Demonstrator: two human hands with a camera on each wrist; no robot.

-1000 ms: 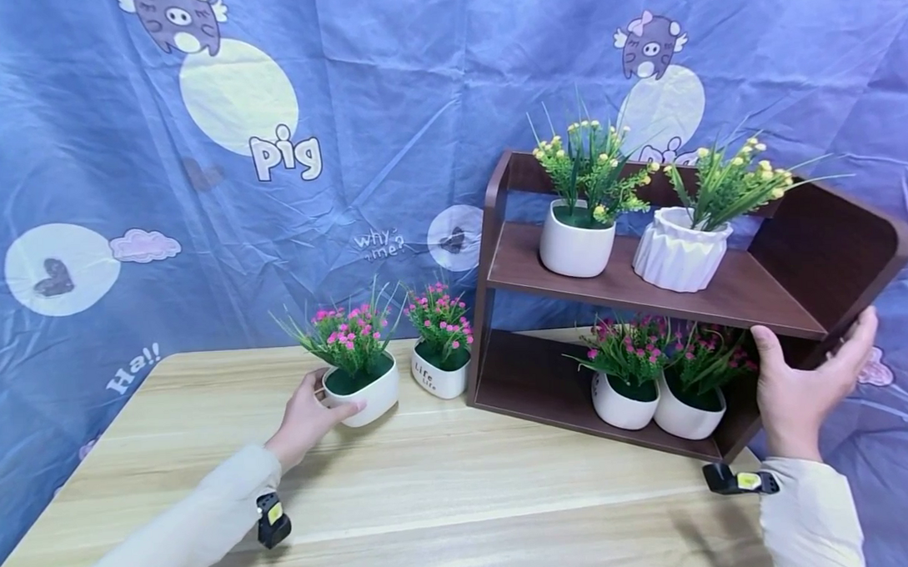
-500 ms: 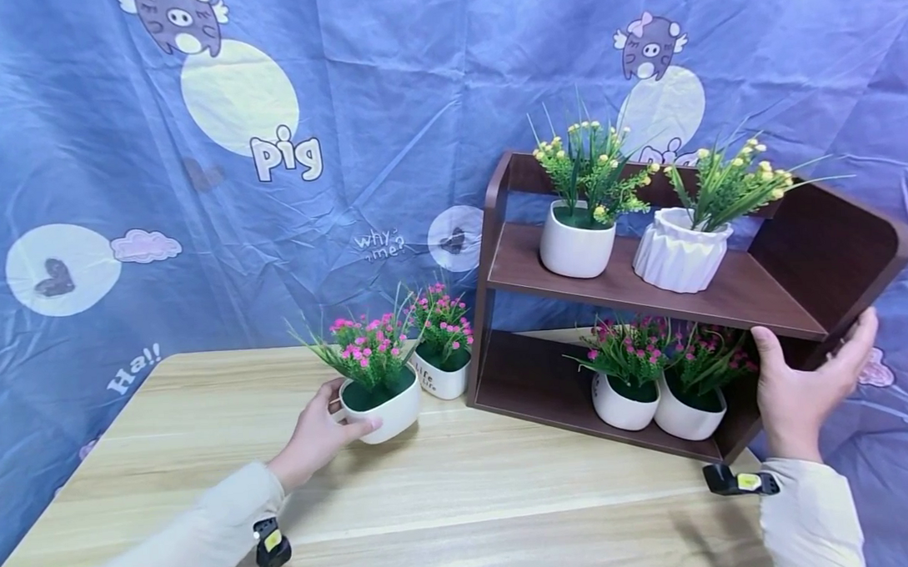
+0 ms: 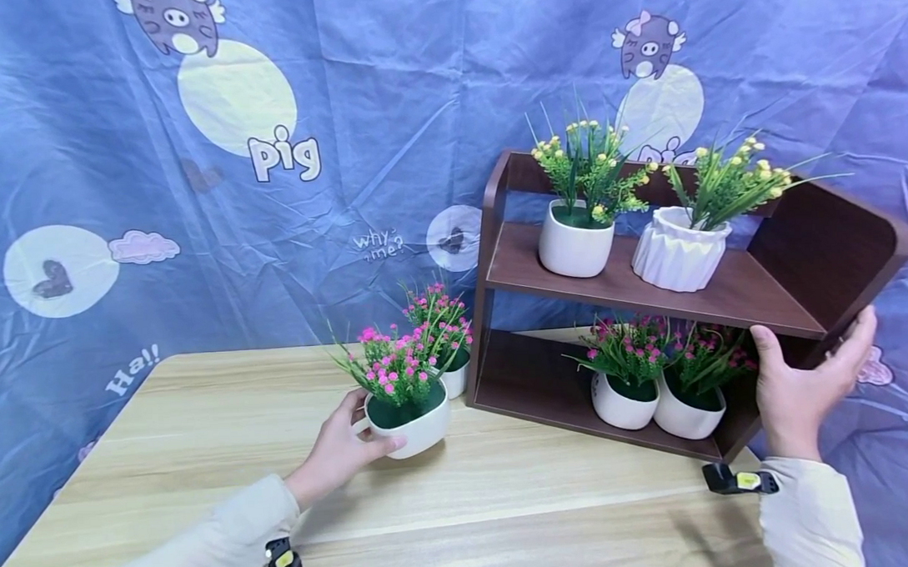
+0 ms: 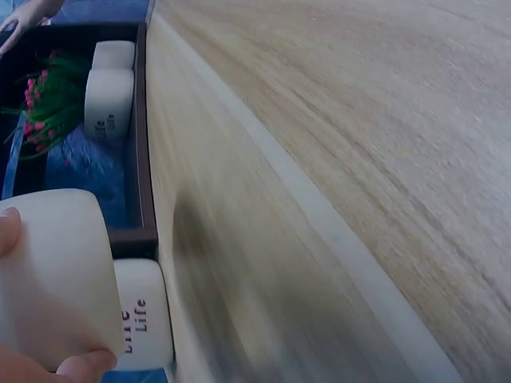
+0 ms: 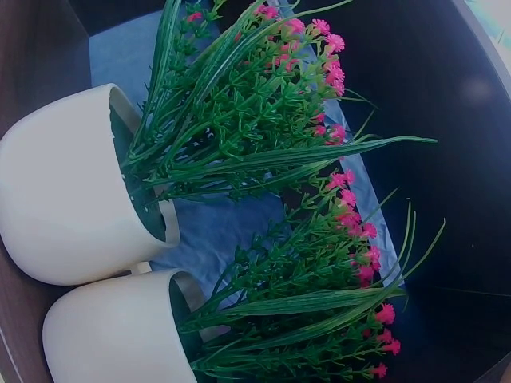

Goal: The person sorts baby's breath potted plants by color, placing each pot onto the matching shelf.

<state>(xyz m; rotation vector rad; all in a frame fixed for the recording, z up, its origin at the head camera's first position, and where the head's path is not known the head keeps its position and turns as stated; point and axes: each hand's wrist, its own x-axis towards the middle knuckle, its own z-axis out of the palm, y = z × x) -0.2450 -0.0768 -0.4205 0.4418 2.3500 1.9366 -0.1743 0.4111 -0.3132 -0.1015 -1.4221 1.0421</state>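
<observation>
My left hand grips a white potted plant with pink flowers by its pot, thumb on the front and fingers round the left side. In the left wrist view this white pot hangs over the wood with a shadow below. Just behind it, a second pink-flowered pot, lettered "Life" in the left wrist view, stands beside the shelf and is partly covered. My right hand holds the right side panel of the dark brown two-tier shelf, thumb on the inner side and fingers outside.
Two pots with yellow flowers, a smooth one and a pleated one, stand on the upper tier. Below, two pink-flowered pots sit side by side at the right. A patterned blue cloth hangs behind the wooden table.
My left hand has carried the pink-flowered pot to the right and toward me, in front of the lettered pot, which is now more covered. My right hand and the shelf stay put.
</observation>
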